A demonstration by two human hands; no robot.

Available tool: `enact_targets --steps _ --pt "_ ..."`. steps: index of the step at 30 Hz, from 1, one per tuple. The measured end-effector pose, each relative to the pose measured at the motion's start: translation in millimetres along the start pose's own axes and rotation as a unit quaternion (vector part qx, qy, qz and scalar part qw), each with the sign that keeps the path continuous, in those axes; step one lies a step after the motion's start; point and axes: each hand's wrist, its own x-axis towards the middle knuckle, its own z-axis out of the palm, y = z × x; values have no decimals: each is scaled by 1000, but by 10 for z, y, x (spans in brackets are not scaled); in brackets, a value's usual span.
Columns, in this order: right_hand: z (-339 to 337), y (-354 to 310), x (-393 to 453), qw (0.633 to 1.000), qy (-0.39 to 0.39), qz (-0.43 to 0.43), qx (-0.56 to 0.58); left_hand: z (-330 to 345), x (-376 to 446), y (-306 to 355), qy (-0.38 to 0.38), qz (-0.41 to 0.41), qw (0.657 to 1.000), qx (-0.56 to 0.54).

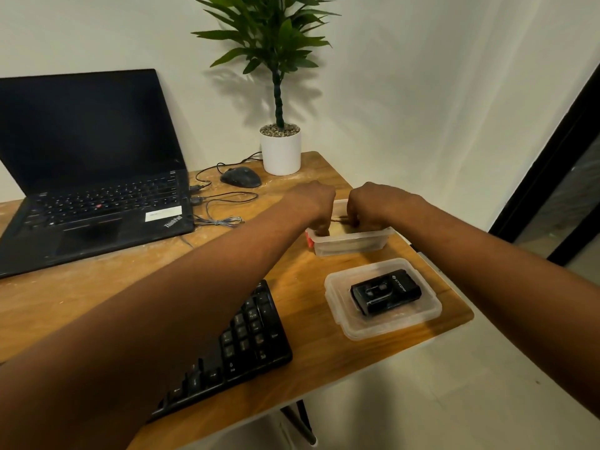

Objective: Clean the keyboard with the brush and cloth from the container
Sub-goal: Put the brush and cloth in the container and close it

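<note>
A clear plastic container (352, 244) stands near the table's right edge, and both my hands reach down into it. My right hand (378, 203) has its fingers curled and pinches the end of a thin brown brush handle (340, 218) that shows between the hands. My left hand (313, 203) dips its fingertips into the container's left side, over a pale cloth (339, 229); its grip is hidden. The black keyboard (250, 336) lies at the table's front, mostly covered by my left forearm.
The container's lid (341, 316) lies in front of it with a black device (386, 295) on top. An open black laptop (94, 190) sits at the left, with cables, a mouse (242, 177) and a potted plant (281, 151) behind. The table edge runs close on the right.
</note>
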Motion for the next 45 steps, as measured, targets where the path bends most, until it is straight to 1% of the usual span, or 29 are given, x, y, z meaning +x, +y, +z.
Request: enact_targets --steps 6,10,13,18,22,27,31,33,37,42,45 --pt "-23 91 -23 999 -6 -43 2 30 5 18 11 3 999 44" --pt "-140 180 -84 998 4 -42 56 -11 -4 -10 21 16 999 25" --pt "-187 281 -177 993 29 -41 111 -51 -27 -59 45 22 999 -2" --pt "-187 376 -428 972 88 -64 207 -113 -176 -75 97 49 993 -49" --pt "-133 431 -713 947 116 -69 292 -69 -370 -44 106 65 988 -95" --pt "-26 491 -1049 927 97 -65 356 9 -682 27 99 89 984 -117" --pt "34 538 -1304 908 74 -68 408 56 -916 68 90 98 979 -156" --pt "73 545 -1417 905 54 -70 416 95 -1010 101 80 101 974 -186" --pt "179 515 -1533 922 16 -64 381 229 -1139 225 51 101 974 -198" --pt "335 413 -1562 936 15 -64 345 406 -1207 411 35 90 978 -183" --pt "380 393 -1569 935 15 -65 347 448 -1221 495 31 82 979 -182"
